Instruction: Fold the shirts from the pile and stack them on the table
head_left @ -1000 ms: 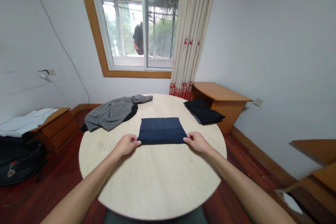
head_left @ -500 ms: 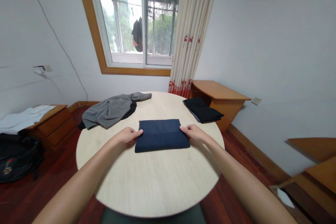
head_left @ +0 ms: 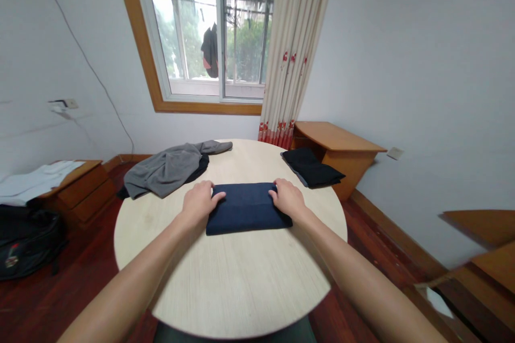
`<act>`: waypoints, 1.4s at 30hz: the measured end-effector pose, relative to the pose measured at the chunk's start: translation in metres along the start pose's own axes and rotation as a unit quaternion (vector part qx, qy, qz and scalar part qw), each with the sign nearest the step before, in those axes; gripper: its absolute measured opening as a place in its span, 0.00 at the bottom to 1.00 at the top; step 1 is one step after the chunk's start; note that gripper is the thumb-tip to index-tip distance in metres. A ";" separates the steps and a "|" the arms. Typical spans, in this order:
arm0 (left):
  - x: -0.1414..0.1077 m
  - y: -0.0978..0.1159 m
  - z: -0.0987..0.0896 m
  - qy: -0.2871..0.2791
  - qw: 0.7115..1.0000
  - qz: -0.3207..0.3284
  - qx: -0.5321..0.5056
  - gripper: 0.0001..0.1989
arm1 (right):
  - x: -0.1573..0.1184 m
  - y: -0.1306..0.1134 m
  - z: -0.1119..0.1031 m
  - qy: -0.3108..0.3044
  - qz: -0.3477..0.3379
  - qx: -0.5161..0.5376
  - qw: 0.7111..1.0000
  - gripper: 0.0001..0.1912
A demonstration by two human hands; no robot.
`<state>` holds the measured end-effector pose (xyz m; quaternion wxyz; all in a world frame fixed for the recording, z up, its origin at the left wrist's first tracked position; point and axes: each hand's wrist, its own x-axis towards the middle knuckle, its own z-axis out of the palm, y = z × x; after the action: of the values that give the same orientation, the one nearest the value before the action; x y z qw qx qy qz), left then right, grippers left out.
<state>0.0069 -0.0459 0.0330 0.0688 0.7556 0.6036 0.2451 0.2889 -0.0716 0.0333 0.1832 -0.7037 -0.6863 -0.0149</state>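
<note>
A navy blue garment (head_left: pixel 248 209), folded into a flat rectangle, lies on the round table in front of me. Its exact kind is hidden by the folding. My left hand (head_left: pixel 200 201) grips it at the far left corner, thumb on top and the other fingers curled by the edge. On the opposite side my right hand (head_left: pixel 287 198) holds the far right corner in the same way, its thumb pressed on the cloth. The fingertips of both hands are partly hidden.
The pale round table (head_left: pixel 241 284) also bears a crumpled grey garment (head_left: pixel 164 169) at the back left and a folded black garment (head_left: pixel 311 166) at the back right. A wooden desk (head_left: pixel 333 139) stands behind, beside the curtain (head_left: pixel 293 53). A black bag (head_left: pixel 28 241) rests on the left.
Both hands have slid from the garment's side edges up to its far corners, and their grip has turned over it. The navy garment has stayed nearly in place.
</note>
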 end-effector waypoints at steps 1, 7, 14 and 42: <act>-0.001 0.013 0.004 0.007 0.998 0.066 0.012 0.24 | 0.001 -0.014 0.000 0.001 -0.049 0.002 0.999 0.19; -0.004 0.043 0.056 -0.111 0.975 0.189 0.045 0.27 | 0.002 -0.051 0.038 -0.102 -0.190 0.006 0.977 0.28; 0.005 0.000 0.066 -0.100 0.990 0.081 0.050 0.35 | 0.005 -0.023 0.049 -0.123 -0.093 0.004 0.988 0.37; -0.015 -0.008 0.011 -0.035 0.995 -0.035 0.086 0.30 | -0.066 -0.006 0.016 -0.171 -0.020 -0.022 0.985 0.37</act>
<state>0.0025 -0.0564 0.0160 0.0325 0.7454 0.6456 0.1631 0.2758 -0.1309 0.0021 0.0475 -0.6857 -0.7212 0.0864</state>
